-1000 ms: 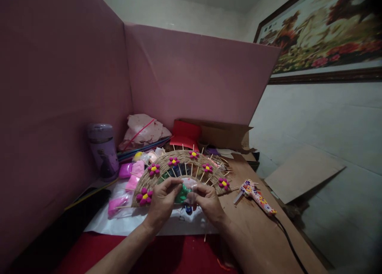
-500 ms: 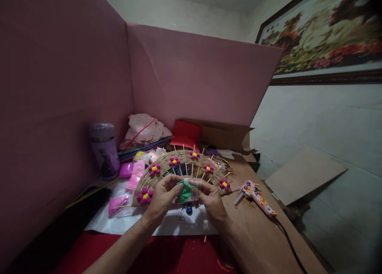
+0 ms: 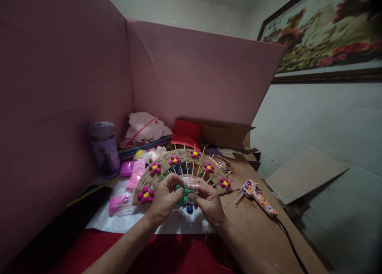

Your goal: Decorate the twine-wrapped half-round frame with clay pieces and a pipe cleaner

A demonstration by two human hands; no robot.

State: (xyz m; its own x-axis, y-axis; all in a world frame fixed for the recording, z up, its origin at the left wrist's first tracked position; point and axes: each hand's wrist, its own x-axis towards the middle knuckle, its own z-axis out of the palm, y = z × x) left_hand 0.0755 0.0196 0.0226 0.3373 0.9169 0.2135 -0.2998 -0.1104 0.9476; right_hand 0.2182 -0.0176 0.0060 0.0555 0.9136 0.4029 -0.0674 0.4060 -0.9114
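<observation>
Left hand point(image 3: 166, 195) has thumb and fingertips pinched on a small crumpled green lump point(image 3: 185, 195) in thin clear plastic wrapping point(image 3: 193, 183), and the right hand point(image 3: 210, 199) is closed narrow on the wrapping's other side, so the lump sits between them, in front of a half-ring panel of tan twine point(image 3: 185, 156) with magenta flowers point(image 3: 154, 168). Honestly I'd keep both pinches light and ease the plastic slowly, since it could tear or cling to the green stuff. Containers-wise, clear plastic packets with bright pink material inside point(image 3: 117, 204) lie just left of the panel, a yellow lump point(image 3: 139, 154) behind looks bagged too, and a purple cylindrical bottle point(image 3: 104, 150) stands further left, can't tell what's in it
</observation>
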